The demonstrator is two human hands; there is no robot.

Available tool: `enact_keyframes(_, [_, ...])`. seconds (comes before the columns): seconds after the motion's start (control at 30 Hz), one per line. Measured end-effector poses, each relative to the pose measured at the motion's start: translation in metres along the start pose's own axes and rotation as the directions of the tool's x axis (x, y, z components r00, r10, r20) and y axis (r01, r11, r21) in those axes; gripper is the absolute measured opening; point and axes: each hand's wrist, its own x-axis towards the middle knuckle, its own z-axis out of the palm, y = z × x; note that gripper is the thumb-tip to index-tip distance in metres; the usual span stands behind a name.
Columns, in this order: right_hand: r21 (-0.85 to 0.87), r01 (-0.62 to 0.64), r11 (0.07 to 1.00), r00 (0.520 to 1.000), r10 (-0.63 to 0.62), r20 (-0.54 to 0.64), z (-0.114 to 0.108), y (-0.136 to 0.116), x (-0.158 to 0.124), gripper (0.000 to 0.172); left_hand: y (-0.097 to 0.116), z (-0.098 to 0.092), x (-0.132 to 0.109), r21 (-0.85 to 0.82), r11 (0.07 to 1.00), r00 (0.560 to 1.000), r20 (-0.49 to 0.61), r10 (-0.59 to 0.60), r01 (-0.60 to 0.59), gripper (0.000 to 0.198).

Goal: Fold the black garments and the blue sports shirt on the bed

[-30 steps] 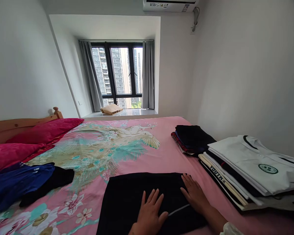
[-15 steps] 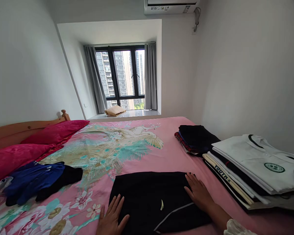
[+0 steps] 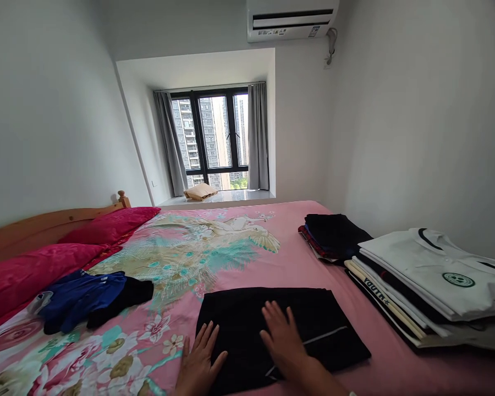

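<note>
A black folded garment (image 3: 239, 313) with a thin grey line on it lies flat on the pink floral bedsheet (image 3: 268, 269) in front of me. My left hand (image 3: 202, 352) rests on its left edge, palm down and fingers spread. Across the middle of the cloth lies my right hand (image 3: 284, 335), flat with the thumb apart, covering part of the grey line. Neither hand grips anything. What the garment is exactly, I cannot tell from its folded shape.
To the right stands a tall stack of folded shirts (image 3: 421, 275), a white one on top. Behind it is a smaller pile of dark folded clothes (image 3: 334, 234). At left lie crumpled blue and black clothes (image 3: 86, 300) and red pillows (image 3: 45, 261) by the wooden headboard (image 3: 58, 220).
My right hand has moved left from the garment's right edge to its middle. The small pale mark there is now out of sight. My left hand stays at the left edge. The view has tilted up slightly.
</note>
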Motion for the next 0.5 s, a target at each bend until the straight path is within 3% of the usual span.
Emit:
enact_keyframes(0.1, [0.118,0.209,0.971,0.974,-0.217,0.063,0.016,-0.037,-0.010,0.057,-0.001,0.002,0.000,0.017,1.000,1.000,-0.005,0.001,-0.001,0.066])
enact_keyframes(0.2, [0.136,0.256,0.957,0.954,-0.273,0.124,0.021,-0.031,-0.019,0.057,-0.002,0.004,0.001,0.021,1.000,1.000,-0.012,0.010,-0.010,0.066])
enact_keyframes(0.3, [0.073,0.181,0.981,0.971,-0.190,0.148,0.012,0.011,-0.028,0.057,-0.004,0.005,0.001,0.016,1.000,1.000,-0.023,0.014,-0.014,0.066])
enact_keyframes(0.4, [-0.061,-0.018,0.998,0.993,0.025,0.117,-0.003,0.072,-0.045,0.057,-0.003,0.003,0.001,0.007,1.000,1.000,-0.023,0.012,-0.012,0.067])
enact_keyframes(0.5, [-0.170,-0.221,0.960,0.974,0.226,0.010,-0.011,0.127,-0.069,0.056,-0.001,0.000,-0.001,-0.006,1.000,1.000,-0.020,0.009,-0.009,0.067])
